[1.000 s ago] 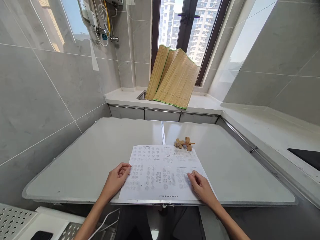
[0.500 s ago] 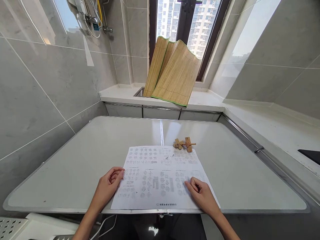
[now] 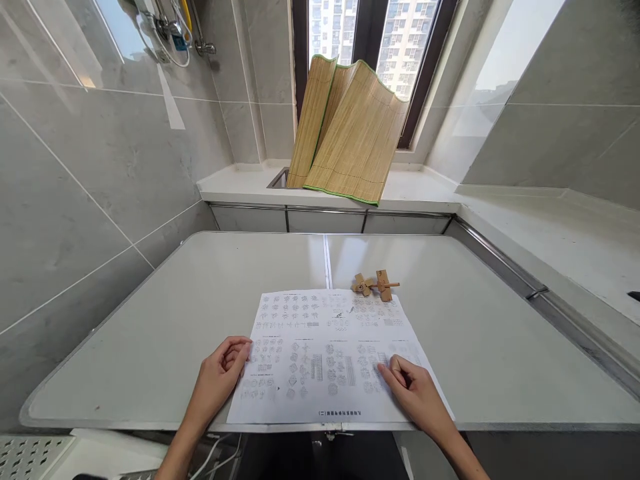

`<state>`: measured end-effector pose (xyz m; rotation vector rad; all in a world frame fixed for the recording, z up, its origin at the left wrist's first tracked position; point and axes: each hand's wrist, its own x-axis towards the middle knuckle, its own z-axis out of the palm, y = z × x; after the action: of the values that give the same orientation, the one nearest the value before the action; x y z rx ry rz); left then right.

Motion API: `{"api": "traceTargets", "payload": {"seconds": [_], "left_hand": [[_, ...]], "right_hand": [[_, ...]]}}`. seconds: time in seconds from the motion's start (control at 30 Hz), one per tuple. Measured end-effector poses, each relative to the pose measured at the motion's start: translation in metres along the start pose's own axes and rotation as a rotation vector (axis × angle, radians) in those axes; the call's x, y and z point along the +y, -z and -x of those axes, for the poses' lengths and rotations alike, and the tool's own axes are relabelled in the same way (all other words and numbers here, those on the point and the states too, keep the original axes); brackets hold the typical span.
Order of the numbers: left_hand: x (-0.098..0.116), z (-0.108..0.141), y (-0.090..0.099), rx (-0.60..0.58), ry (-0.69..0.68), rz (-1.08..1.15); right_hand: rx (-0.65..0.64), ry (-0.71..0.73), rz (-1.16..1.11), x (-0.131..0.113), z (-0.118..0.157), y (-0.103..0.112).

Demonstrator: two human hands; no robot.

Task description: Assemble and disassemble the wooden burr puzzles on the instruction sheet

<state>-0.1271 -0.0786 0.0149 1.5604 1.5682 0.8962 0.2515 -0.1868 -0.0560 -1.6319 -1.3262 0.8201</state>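
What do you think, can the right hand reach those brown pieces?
Probably yes. The right hand looks empty, and just the flat paper seems to lie between it and the brown pieces.

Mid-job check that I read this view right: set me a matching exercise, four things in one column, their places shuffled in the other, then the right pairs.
Things:
1. left hand
2. mat
3. right hand
4. brown pieces

Places:
A. over the right part of the sheet
B. at the sheet's far edge
C. in front of the window
D. at the sheet's left edge

Right pairs: 1-D; 2-C; 3-A; 4-B
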Motion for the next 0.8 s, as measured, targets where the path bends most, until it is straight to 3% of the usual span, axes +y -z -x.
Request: {"api": "traceTargets", "payload": {"seconds": [0.27,0.4,0.47,0.63,0.8], "left_hand": [[-0.009,-0.002,0.000,-0.010,0.003,-0.085],[-0.013,-0.003,0.000,-0.033,-0.006,-0.117],[-0.014,-0.004,0.001,-0.037,-0.010,-0.121],[-0.015,-0.004,0.002,-0.022,-0.035,-0.139],[-0.018,-0.004,0.001,-0.030,-0.042,-0.115]], "right_hand": [[-0.035,-0.025,0.016,-0.003,0.001,-0.001],[-0.058,-0.057,-0.023,-0.005,-0.022,0.013],[0.009,-0.096,-0.060,-0.004,-0.044,0.024],[0.399,-0.100,-0.356,0.007,-0.102,0.043],[0.452,-0.100,-0.432,0.021,-0.128,0.039]]}}
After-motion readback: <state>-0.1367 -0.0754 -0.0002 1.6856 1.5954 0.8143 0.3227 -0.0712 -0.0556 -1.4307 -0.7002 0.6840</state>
